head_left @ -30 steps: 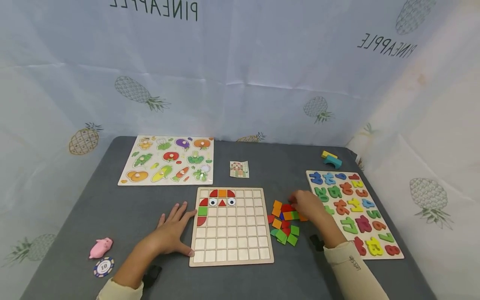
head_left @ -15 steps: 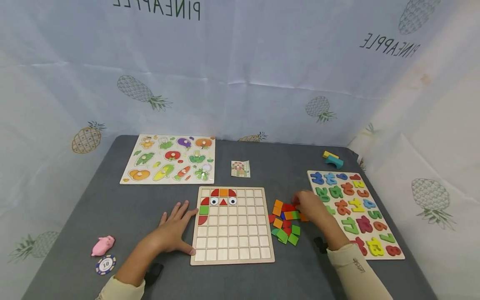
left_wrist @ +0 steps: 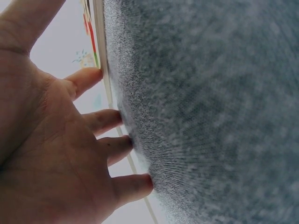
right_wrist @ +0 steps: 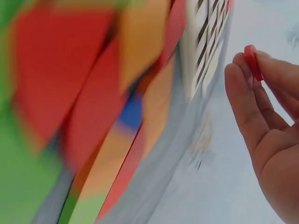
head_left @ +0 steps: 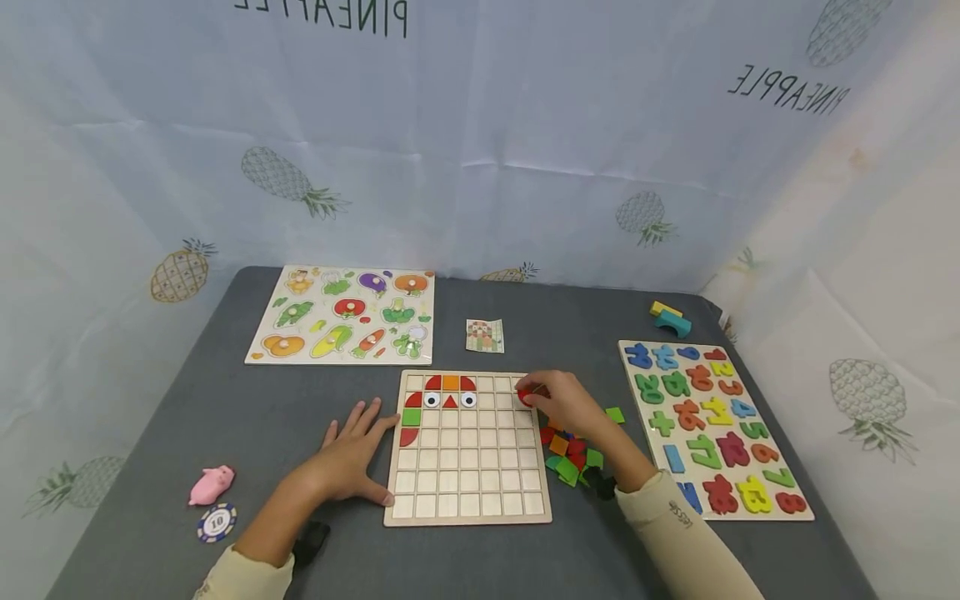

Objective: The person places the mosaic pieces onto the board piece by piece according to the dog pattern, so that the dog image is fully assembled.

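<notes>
My left hand [head_left: 343, 461] lies spread at the left edge of a wooden grid board [head_left: 459, 482], thumb and fingertips right at its rim. In the left wrist view, straight fingers [left_wrist: 117, 148] touch the dark tabletop beside that rim. Over the board's upper right corner, my right hand [head_left: 567, 407] pinches a small red tile [right_wrist: 252, 62] between thumb and fingertips. Seated in the board's upper left are red rounded tiles, an orange square [head_left: 451, 382], a green square [head_left: 412, 417], two eye tiles and a red triangle [head_left: 449, 402].
Loose coloured tiles [head_left: 558, 446] lie right of the board, partly under my right forearm. Beyond are a vegetable puzzle [head_left: 307, 293], a picture card [head_left: 484, 336], a number puzzle [head_left: 660, 450] and arched blocks [head_left: 672, 322]. A pink pig [head_left: 211, 485] and a poker chip [head_left: 217, 522] sit left.
My right hand has moved left from the loose tiles to the board's upper right corner, carrying a red tile. A green tile now lies apart behind the pile. The left hand stays.
</notes>
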The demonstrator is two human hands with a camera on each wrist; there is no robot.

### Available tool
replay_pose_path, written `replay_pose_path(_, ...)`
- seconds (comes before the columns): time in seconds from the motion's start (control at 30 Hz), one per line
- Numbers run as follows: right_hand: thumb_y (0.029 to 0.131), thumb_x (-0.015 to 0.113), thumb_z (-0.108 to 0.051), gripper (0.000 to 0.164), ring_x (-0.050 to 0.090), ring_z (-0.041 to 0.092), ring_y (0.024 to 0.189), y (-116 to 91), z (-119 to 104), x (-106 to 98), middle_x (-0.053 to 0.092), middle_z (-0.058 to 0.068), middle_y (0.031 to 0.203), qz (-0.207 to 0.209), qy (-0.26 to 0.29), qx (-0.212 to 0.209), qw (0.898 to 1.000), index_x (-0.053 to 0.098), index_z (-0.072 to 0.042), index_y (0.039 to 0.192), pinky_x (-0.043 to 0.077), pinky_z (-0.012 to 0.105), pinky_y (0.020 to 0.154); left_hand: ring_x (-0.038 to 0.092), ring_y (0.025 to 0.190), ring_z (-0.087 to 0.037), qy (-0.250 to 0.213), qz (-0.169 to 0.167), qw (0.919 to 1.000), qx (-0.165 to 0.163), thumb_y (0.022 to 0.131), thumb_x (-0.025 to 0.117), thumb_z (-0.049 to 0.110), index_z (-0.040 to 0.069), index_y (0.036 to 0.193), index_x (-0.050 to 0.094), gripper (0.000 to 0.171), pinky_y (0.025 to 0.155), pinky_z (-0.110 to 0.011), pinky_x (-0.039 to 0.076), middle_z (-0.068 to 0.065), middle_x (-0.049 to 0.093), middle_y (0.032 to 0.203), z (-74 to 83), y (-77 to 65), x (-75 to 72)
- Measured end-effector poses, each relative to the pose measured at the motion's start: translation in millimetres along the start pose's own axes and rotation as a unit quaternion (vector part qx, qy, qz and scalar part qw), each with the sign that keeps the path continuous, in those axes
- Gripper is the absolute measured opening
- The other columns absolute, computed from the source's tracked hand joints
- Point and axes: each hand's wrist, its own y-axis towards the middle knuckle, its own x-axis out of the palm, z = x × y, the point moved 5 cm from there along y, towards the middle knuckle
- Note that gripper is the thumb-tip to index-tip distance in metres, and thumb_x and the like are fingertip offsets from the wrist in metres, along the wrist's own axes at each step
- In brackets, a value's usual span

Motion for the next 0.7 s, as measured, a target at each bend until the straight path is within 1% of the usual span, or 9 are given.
replay_pose_path(0.1, 0.086, 0.061, -0.011, 0.020, 0.059, 0.009, 0.082, 9, -18, 14, 0.064, -0.004, 0.099, -0.021, 0.000, -0.017, 1.000, 0.066, -0.011, 0.105, 0.049, 0.023, 0.068, 0.004, 0.137, -0.039, 0.003, 0.006, 1.0000, 0.003, 0.044, 0.085, 0.051, 0.017, 0.140, 0.032, 0.114, 0.099, -0.066, 0.007, -0.017, 0.011, 0.150, -0.2, 1.4, -1.3)
replay_pose_path(0.17, 0.084, 0.063, -0.011, 0.016, 0.058, 0.007, 0.079, 14, -28, 24, 0.064, -0.006, 0.093, -0.030, -0.014, -0.036, 0.999, 0.067, -0.013, 0.100, 0.048, 0.022, 0.068, 0.004, 0.137, -0.039, 0.004, 0.006, 1.0000, 0.004, 0.044, 0.085, 0.051, 0.017, 0.140, 0.032, 0.115, 0.099, -0.067, 0.007, -0.017, 0.011, 0.150, -0.7, 2.1, -1.4)
replay_pose_path(0.27, 0.083, 0.065, -0.011, 0.011, 0.056, 0.005, 0.074, 21, -41, 38, 0.064, -0.008, 0.085, -0.033, -0.037, -0.053, 0.997, 0.067, -0.014, 0.093, 0.047, 0.020, 0.067, 0.003, 0.137, -0.038, 0.006, 0.005, 1.0000, 0.001, 0.044, 0.085, 0.052, 0.017, 0.140, 0.031, 0.115, 0.099, -0.066, 0.007, -0.017, 0.011, 0.150, -1.2, 2.8, -1.1)
replay_pose_path(0.33, 0.081, 0.066, -0.011, 0.010, 0.056, 0.005, 0.073, 24, -46, 46, 0.064, -0.007, 0.083, -0.031, -0.049, -0.052, 0.997, 0.067, -0.015, 0.091, 0.047, 0.019, 0.067, 0.003, 0.137, -0.039, 0.005, 0.004, 1.0000, 0.000, 0.044, 0.085, 0.052, 0.017, 0.141, 0.031, 0.116, 0.099, -0.066, 0.007, -0.017, 0.010, 0.150, -1.4, 3.1, -1.1)
replay_pose_path(0.4, 0.081, 0.066, -0.011, 0.011, 0.056, 0.006, 0.073, 27, -50, 51, 0.064, -0.005, 0.085, -0.030, -0.053, -0.040, 0.997, 0.068, -0.014, 0.091, 0.047, 0.019, 0.066, 0.003, 0.137, -0.038, 0.006, 0.003, 1.0000, -0.001, 0.044, 0.085, 0.052, 0.017, 0.141, 0.031, 0.116, 0.099, -0.066, 0.007, -0.017, 0.010, 0.150, -1.3, 3.6, -0.6)
replay_pose_path(0.5, 0.081, 0.067, -0.010, 0.010, 0.057, 0.007, 0.074, 29, -55, 55, 0.065, -0.003, 0.085, -0.026, -0.061, -0.029, 0.997, 0.069, -0.012, 0.090, 0.047, 0.018, 0.065, 0.003, 0.137, -0.038, 0.006, 0.002, 1.0000, -0.002, 0.044, 0.085, 0.051, 0.017, 0.140, 0.031, 0.115, 0.099, -0.066, 0.007, -0.017, 0.010, 0.150, -0.7, 3.3, -0.2)
replay_pose_path(0.7, 0.081, 0.067, -0.009, 0.010, 0.056, 0.008, 0.073, 29, -62, 59, 0.065, -0.001, 0.084, -0.018, -0.084, -0.035, 0.996, 0.069, -0.011, 0.090, 0.048, 0.020, 0.067, 0.004, 0.136, -0.039, 0.004, 0.003, 1.0000, 0.003, 0.045, 0.085, 0.050, 0.016, 0.140, 0.032, 0.114, 0.099, -0.067, 0.008, -0.018, 0.011, 0.150, 0.2, 0.6, -0.9)
